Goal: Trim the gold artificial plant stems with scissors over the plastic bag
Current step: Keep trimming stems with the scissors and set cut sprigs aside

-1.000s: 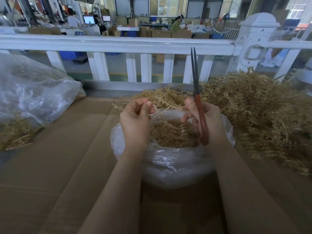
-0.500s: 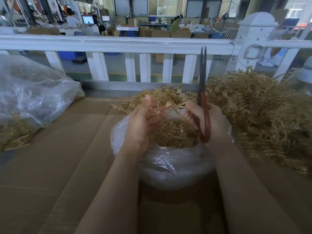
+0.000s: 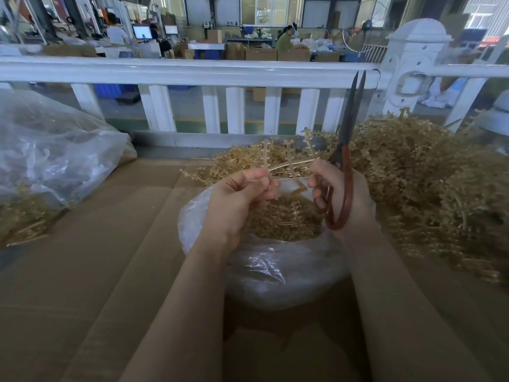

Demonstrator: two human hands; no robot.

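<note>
Gold stem now lifted higher between hands.

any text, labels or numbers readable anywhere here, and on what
None can be read.
Two lit monitor screens far back left: content too small and blurred.
Small yellow sign on the back wall: blurred.
Cardboard boxes behind the white railing: no legible print.
Scissors, plastic bag and gold stems in the hands: no markings visible.
</note>
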